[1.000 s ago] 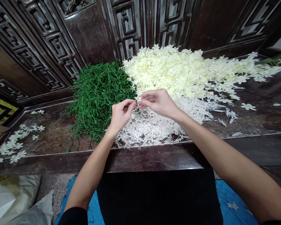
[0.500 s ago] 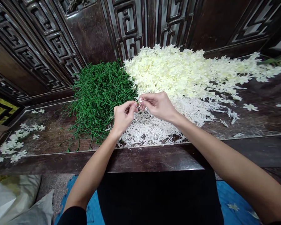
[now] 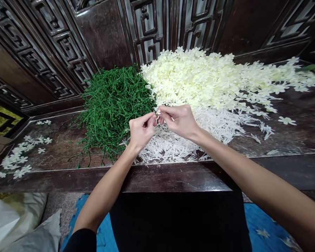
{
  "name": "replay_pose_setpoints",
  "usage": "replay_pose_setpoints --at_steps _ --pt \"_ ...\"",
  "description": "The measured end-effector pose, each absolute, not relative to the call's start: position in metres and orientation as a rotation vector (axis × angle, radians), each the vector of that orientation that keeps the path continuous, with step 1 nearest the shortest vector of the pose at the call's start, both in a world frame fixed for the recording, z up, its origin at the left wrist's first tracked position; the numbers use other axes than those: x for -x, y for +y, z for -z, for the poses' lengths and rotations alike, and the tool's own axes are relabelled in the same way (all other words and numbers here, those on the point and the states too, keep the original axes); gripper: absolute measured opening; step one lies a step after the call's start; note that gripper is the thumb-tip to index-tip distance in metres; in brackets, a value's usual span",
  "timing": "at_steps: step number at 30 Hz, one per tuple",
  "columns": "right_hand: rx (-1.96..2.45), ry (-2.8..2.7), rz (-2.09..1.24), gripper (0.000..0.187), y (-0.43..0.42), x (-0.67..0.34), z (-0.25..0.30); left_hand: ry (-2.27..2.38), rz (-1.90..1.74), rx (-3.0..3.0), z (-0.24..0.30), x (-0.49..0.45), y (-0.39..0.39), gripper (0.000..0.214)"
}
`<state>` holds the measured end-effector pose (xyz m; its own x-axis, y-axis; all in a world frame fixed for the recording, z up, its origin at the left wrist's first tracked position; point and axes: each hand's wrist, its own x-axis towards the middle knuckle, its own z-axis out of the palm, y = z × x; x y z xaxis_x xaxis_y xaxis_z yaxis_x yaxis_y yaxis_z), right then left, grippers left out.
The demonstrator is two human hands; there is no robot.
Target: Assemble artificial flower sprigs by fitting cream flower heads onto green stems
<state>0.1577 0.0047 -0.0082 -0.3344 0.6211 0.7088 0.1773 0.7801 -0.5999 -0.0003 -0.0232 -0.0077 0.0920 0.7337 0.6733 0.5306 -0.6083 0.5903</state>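
Note:
My left hand (image 3: pixel 142 129) and my right hand (image 3: pixel 179 118) meet fingertip to fingertip, both closed in a pinch. A small white artificial flower (image 3: pixel 158 112) shows between the fingertips; its lower part is hidden by the fingers. Behind my left hand lies a heap of green plastic stems (image 3: pixel 115 101). Beyond my right hand rises a big pile of cream-white artificial petals (image 3: pixel 196 78). Thin white plastic stamen pieces (image 3: pixel 168 147) spread on the bench beneath both hands.
Several finished-looking white flowers (image 3: pixel 22 157) lie at the bench's left end. A carved dark wood back (image 3: pixel 102 35) stands behind the dark wooden bench (image 3: pixel 173 176). Pale sacks (image 3: pixel 18 220) sit on the floor at lower left, and blue sheeting (image 3: pixel 262 224) lies below.
The view has shifted slightly, so the scene sits a little further right. My hands stay together, still pinching at the small flower, with only slight finger movement.

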Motion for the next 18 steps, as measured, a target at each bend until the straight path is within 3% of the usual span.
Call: replay_pose_setpoints --at_steps 5,10,18 --pt "0.661 -1.836 -0.593 0.025 0.004 -0.156 0.007 1.317 -1.521 -2.128 0.005 0.000 -0.024 0.023" --pt "0.684 -1.688 -0.926 0.008 0.005 -0.160 -0.001 1.318 -1.534 -2.113 0.002 0.003 -0.022 0.020" --pt "0.685 -1.730 -1.111 0.015 0.007 -0.171 -0.012 1.254 -1.545 -2.231 -0.002 0.004 -0.022 0.018"
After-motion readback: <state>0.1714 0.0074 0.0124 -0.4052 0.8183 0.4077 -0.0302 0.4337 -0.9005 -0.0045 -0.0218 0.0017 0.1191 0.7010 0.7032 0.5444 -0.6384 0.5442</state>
